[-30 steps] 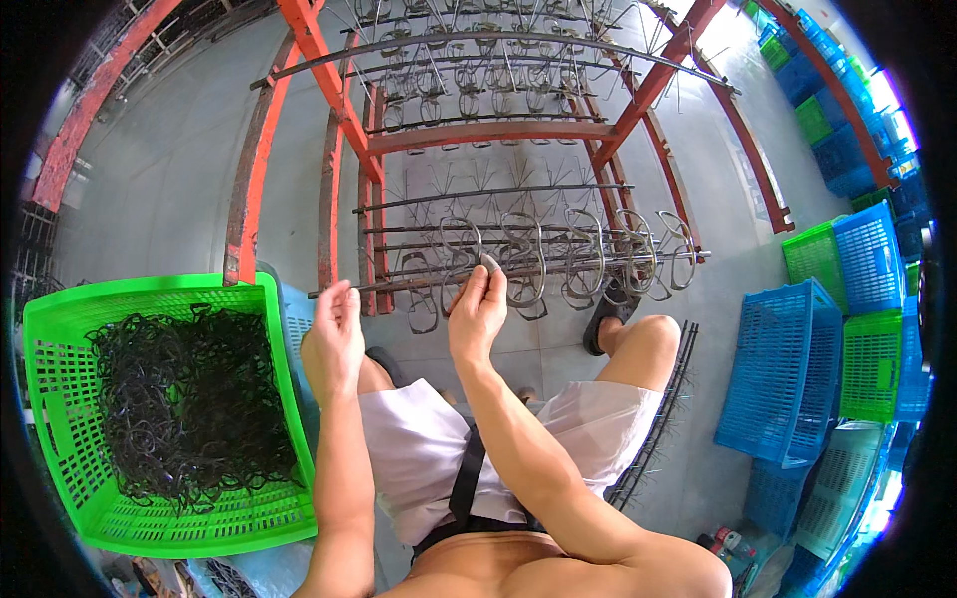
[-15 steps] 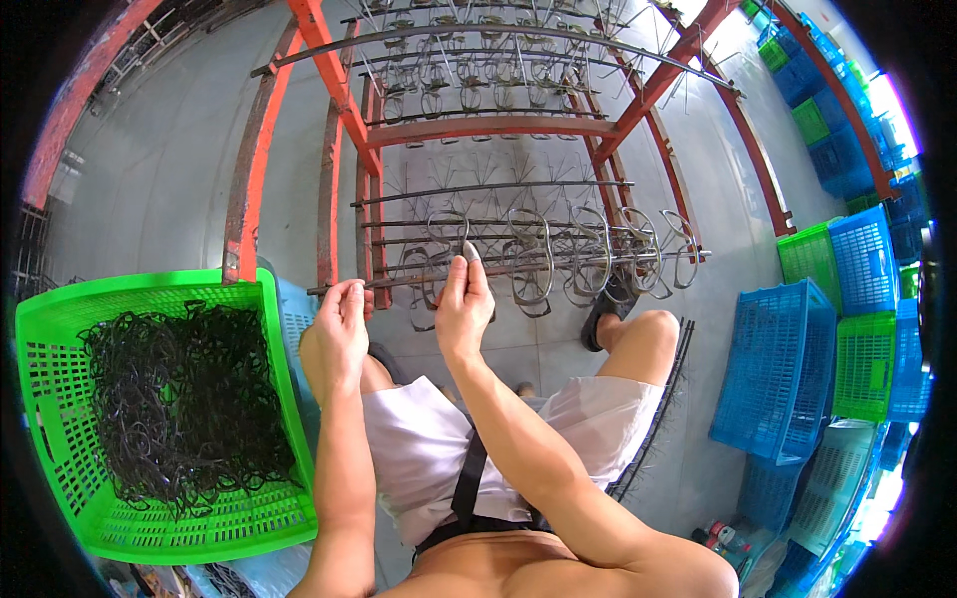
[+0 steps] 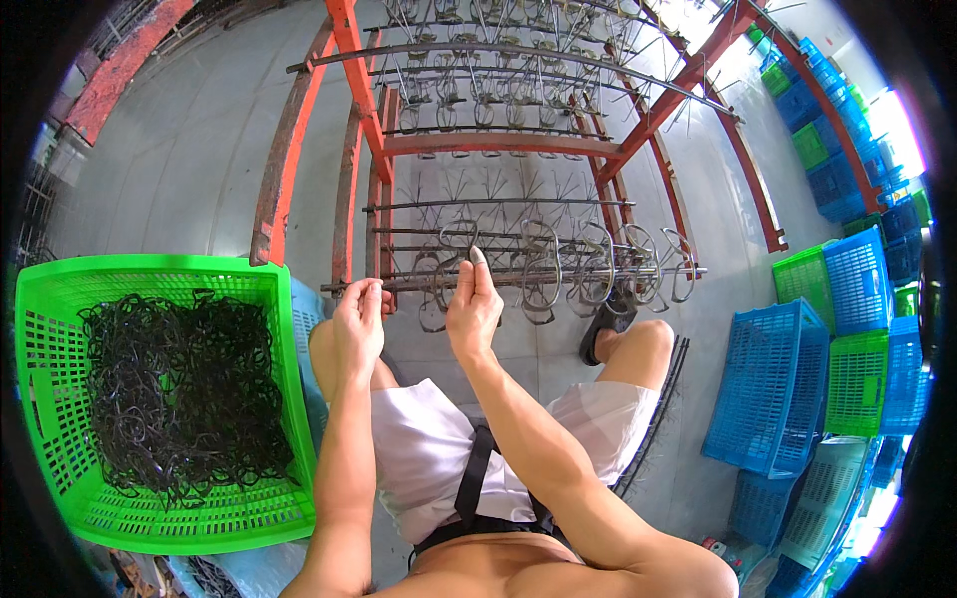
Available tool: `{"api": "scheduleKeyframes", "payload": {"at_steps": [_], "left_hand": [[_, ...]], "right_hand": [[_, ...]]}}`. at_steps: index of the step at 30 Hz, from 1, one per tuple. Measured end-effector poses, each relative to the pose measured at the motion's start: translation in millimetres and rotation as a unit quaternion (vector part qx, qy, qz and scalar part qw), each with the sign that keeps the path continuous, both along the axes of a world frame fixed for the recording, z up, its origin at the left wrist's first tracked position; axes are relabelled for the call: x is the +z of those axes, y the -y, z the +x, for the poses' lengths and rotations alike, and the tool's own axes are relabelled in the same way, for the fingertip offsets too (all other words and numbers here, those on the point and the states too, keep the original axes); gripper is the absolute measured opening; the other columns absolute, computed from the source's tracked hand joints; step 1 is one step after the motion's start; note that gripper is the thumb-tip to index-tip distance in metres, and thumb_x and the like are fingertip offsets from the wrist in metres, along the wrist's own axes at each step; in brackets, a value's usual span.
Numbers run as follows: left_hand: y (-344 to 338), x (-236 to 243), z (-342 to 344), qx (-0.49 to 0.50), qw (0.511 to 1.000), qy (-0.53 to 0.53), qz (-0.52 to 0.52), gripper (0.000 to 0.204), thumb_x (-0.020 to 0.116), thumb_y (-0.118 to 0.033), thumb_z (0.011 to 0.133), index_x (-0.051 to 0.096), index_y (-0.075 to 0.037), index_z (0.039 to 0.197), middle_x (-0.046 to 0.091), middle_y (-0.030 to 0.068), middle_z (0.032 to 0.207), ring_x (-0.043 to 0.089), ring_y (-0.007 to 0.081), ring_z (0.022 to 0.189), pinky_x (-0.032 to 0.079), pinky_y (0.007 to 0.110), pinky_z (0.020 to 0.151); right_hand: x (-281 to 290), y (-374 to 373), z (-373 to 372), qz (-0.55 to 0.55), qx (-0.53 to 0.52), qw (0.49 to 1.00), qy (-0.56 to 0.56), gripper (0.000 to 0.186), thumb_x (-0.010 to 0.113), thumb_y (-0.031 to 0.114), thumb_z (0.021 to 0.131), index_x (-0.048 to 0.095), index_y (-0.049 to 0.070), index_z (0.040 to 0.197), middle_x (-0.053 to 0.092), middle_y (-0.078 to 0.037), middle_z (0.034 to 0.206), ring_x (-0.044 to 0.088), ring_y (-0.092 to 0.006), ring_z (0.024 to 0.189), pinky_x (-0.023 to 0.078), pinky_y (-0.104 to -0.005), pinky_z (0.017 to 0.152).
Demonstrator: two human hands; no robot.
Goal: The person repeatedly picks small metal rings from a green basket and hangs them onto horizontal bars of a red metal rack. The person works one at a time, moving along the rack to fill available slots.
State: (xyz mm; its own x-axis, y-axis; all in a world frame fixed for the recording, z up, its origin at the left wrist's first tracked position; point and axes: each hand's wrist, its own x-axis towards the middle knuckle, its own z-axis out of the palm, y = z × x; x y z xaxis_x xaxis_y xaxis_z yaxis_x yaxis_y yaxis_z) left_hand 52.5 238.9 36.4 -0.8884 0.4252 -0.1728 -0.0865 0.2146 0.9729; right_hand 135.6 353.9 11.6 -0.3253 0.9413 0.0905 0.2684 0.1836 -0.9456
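Now the left hand [image 3: 359, 327] has come nearer the right hand [image 3: 474, 317], fingertips together beside the rod [image 3: 419, 284]; a metal loop [image 3: 459, 221] stands beyond the right fingers, whose grip I cannot tell.

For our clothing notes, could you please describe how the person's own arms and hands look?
Both arms are bare, without sleeves. The left hand and right hand show no glove, watch or bracelet. What looks like a grey finger cover caps one right digit.
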Motion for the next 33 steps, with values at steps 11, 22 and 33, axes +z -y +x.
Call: {"api": "scheduleKeyframes", "payload": {"at_steps": [11,22,33], "left_hand": [[68,-15,-36,0.004,0.993,-0.118,0.009,0.032,0.059,-0.020,0.092,0.051,-0.004,0.119,0.062,0.0071,0.092,0.061,0.0130,0.077,0.050,0.027,0.068],[237,-152,-134,0.057,0.907,-0.086,-0.409,0.038,0.054,-0.020,0.087,0.052,-0.004,0.122,0.060,0.0234,0.114,0.059,0.0349,0.104,0.045,0.044,0.093],[201,0,-73,0.196,0.965,0.035,-0.170,0.028,0.050,-0.028,0.095,0.061,-0.002,0.091,0.061,0.0066,0.063,0.059,0.0162,0.051,0.044,0.031,0.046]], "right_hand": [[3,-11,11,-0.151,0.018,0.979,-0.132,0.024,0.049,0.022,0.098,0.059,0.001,0.106,0.045,0.005,0.061,0.041,-0.0048,0.052,0.038,-0.0233,0.046],[27,-11,42,-0.165,0.105,0.976,-0.099,0.017,0.052,0.011,0.093,0.057,0.000,0.106,0.060,-0.002,0.080,0.056,-0.0095,0.071,0.044,-0.0246,0.064],[55,49,43,0.183,0.213,0.954,0.102,0.046,0.063,0.003,0.080,0.050,0.001,0.124,0.041,-0.022,0.122,0.044,-0.0357,0.110,0.037,-0.0423,0.095]]}}
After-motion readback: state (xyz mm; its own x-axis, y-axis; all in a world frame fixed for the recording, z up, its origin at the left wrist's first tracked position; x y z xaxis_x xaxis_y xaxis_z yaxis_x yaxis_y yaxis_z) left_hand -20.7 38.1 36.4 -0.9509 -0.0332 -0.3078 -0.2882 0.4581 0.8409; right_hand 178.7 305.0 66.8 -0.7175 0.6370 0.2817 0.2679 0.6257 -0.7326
